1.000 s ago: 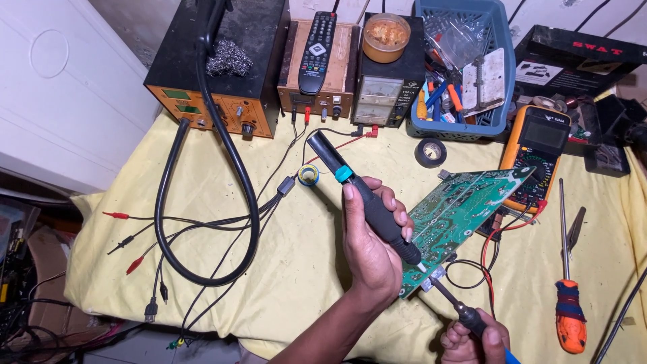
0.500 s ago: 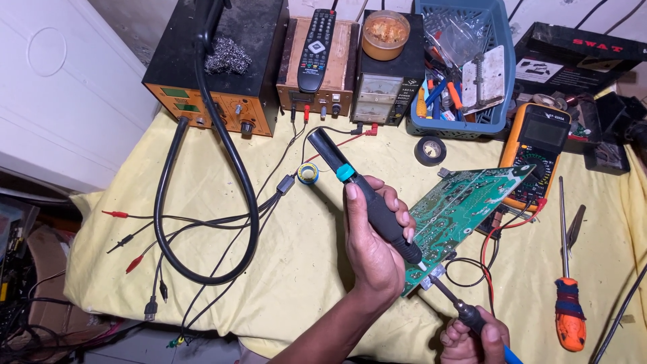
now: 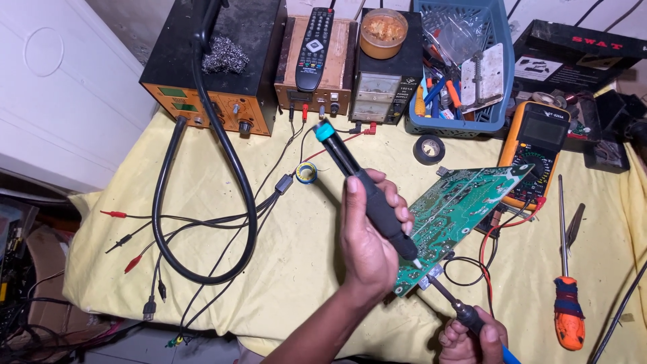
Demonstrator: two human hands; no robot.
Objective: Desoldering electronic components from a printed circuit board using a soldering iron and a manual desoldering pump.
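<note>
My left hand (image 3: 369, 239) grips a black desoldering pump (image 3: 364, 187) with a teal cap, held slanted, its tip down at the near edge of a green circuit board (image 3: 458, 212). That board lies tilted on the yellow cloth (image 3: 290, 269). At the bottom right, my right hand (image 3: 472, 337) holds a soldering iron (image 3: 451, 305) with a blue handle, whose tip points up at the same board edge, close to the pump's tip.
An orange multimeter (image 3: 539, 145) rests behind the board. An orange-handled screwdriver (image 3: 566, 283) lies at the right. A thick black hose (image 3: 202, 202) loops at the left from an orange station (image 3: 209, 101). A remote control (image 3: 315, 47), a blue basket (image 3: 458, 67) and a tape roll (image 3: 428, 149) sit at the back.
The left hand and pump have shifted slightly lower along the board edge; the soldering iron stays at the same spot.
</note>
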